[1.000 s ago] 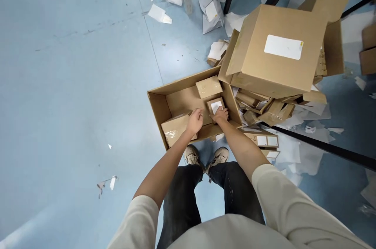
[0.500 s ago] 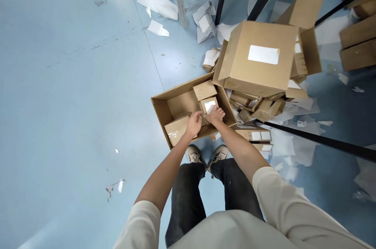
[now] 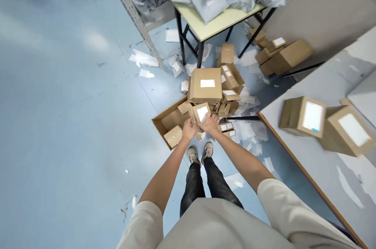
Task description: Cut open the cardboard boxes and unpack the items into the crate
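Note:
A small cardboard box with a white label is held up over the right part of a long open carton on the floor. My right hand grips its near right side, with the thumb toward me. At its near left corner my left hand is closed against the box; the fingertips are partly hidden. Inside the carton lie a taped box at the left and another small box at the far side.
A big upturned carton sits on a heap of flattened cardboard right behind. Two labelled boxes stand on a white table at the right. Grey mailing bags cover a yellowish table ahead. Paper scraps litter the floor.
The labelled box has come up out of the carton in my hands. My view has risen and widened, bringing both tables into sight.

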Demonstrator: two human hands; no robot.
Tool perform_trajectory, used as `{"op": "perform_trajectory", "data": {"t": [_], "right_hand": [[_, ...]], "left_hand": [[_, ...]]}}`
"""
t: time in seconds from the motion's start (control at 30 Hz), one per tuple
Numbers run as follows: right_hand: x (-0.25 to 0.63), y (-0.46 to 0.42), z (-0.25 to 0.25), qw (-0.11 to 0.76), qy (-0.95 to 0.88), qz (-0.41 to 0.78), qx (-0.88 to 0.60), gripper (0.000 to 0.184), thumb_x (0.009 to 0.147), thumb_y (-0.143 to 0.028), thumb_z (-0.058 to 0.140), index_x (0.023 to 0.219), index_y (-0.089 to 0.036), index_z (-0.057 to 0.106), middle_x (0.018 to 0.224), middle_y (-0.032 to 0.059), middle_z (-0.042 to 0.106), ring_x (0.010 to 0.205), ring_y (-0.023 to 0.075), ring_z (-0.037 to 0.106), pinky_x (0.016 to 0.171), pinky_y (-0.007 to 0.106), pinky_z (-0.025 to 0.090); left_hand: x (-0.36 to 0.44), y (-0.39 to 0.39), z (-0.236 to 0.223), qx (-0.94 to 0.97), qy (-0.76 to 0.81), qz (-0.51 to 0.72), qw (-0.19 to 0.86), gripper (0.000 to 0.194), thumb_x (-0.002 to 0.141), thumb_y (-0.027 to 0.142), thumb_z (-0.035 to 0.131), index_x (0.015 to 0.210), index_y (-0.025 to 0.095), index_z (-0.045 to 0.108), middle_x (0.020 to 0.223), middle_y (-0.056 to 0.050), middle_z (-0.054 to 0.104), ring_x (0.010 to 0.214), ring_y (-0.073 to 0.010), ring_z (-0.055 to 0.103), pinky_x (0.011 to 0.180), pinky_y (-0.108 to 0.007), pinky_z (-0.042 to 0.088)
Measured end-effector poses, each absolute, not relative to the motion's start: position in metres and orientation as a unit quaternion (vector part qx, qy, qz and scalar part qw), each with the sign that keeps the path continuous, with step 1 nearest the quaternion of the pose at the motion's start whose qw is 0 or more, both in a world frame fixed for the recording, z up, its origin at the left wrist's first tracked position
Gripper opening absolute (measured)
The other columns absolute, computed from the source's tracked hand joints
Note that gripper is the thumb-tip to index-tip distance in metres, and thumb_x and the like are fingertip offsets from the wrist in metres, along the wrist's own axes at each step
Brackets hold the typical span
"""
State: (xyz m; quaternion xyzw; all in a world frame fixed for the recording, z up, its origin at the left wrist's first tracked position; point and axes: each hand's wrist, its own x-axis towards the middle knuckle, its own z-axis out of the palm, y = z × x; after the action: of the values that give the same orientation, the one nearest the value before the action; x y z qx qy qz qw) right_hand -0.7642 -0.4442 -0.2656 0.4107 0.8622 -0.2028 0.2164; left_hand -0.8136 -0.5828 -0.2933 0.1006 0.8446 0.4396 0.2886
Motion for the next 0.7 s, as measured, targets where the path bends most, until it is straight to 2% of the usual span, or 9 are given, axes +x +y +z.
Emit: {"op": "perform_trajectory", "data": {"t": [0.13, 0.23, 0.33, 0.47, 0.57, 0.63, 0.7], "right_hand": [[-0.727, -0.425, -0.188, 0.175, 0.836, -0.218, 0.472, 0.075, 0.077, -0.071, 0.065, 0.128, -0.021, 0.043, 0.132, 0.0188, 0.054, 0.128, 0.0383, 0.048, 0.107, 0.049, 0.032], [-0.694, -0.41, -0.138, 0.129, 0.812, -0.222, 0.524, 0.075, 0.076, -0.072, 0.065, 0.127, -0.021, 0.044, 0.131, 0.0187, 0.054, 0.127, 0.0386, 0.049, 0.107, 0.05, 0.033], [-0.656, -0.39, -0.095, 0.085, 0.787, -0.222, 0.569, 0.073, 0.078, -0.072, 0.062, 0.128, -0.021, 0.044, 0.131, 0.0189, 0.054, 0.127, 0.0387, 0.049, 0.107, 0.051, 0.033], [-0.601, -0.357, -0.051, 0.03, 0.768, -0.205, 0.606, 0.071, 0.085, -0.068, 0.057, 0.137, -0.021, 0.043, 0.135, 0.0186, 0.053, 0.128, 0.0384, 0.047, 0.107, 0.052, 0.032], [-0.563, -0.326, -0.031, 0.002, 0.783, -0.205, 0.587, 0.066, 0.091, -0.06, 0.053, 0.145, -0.023, 0.04, 0.144, 0.0169, 0.048, 0.131, 0.0366, 0.045, 0.108, 0.05, 0.034], [-0.54, -0.303, -0.025, 0.0, 0.797, -0.21, 0.566, 0.062, 0.094, -0.053, 0.051, 0.148, -0.024, 0.04, 0.153, 0.0161, 0.042, 0.133, 0.0358, 0.044, 0.108, 0.048, 0.035], [-0.519, -0.277, -0.025, -0.002, 0.814, -0.216, 0.538, 0.057, 0.096, -0.046, 0.048, 0.148, -0.023, 0.044, 0.157, 0.0144, 0.037, 0.135, 0.0348, 0.042, 0.108, 0.046, 0.036]], "left_hand": [[-0.792, -0.552, -0.225, 0.162, 0.821, 0.447, 0.317, 0.042, 0.098, 0.032, 0.052, 0.136, 0.017, 0.057, 0.141, -0.016, 0.06, 0.135, -0.0261, 0.055, 0.116, -0.043, 0.04], [-0.77, -0.527, -0.176, 0.202, 0.796, 0.457, 0.342, 0.045, 0.099, 0.037, 0.051, 0.14, 0.018, 0.056, 0.144, -0.016, 0.06, 0.135, -0.0263, 0.056, 0.116, -0.043, 0.04], [-0.746, -0.496, -0.132, 0.245, 0.769, 0.465, 0.363, 0.048, 0.1, 0.045, 0.05, 0.141, 0.02, 0.057, 0.147, -0.014, 0.059, 0.133, -0.0266, 0.058, 0.116, -0.044, 0.04], [-0.715, -0.448, -0.092, 0.304, 0.743, 0.457, 0.382, 0.05, 0.101, 0.053, 0.045, 0.138, 0.023, 0.061, 0.148, -0.011, 0.058, 0.141, -0.0262, 0.051, 0.119, -0.046, 0.036], [-0.692, -0.406, -0.078, 0.327, 0.731, 0.458, 0.386, 0.048, 0.103, 0.046, 0.041, 0.141, 0.021, 0.058, 0.15, -0.01, 0.056, 0.143, -0.0233, 0.049, 0.12, -0.045, 0.035], [-0.677, -0.376, -0.075, 0.337, 0.712, 0.471, 0.396, 0.046, 0.101, 0.036, 0.046, 0.143, 0.021, 0.055, 0.149, -0.01, 0.057, 0.136, -0.0219, 0.056, 0.116, -0.043, 0.04], [-0.661, -0.347, -0.077, 0.346, 0.688, 0.483, 0.417, 0.052, 0.094, 0.025, 0.053, 0.146, 0.021, 0.05, 0.145, -0.01, 0.061, 0.123, -0.0202, 0.065, 0.108, -0.038, 0.048]]}}
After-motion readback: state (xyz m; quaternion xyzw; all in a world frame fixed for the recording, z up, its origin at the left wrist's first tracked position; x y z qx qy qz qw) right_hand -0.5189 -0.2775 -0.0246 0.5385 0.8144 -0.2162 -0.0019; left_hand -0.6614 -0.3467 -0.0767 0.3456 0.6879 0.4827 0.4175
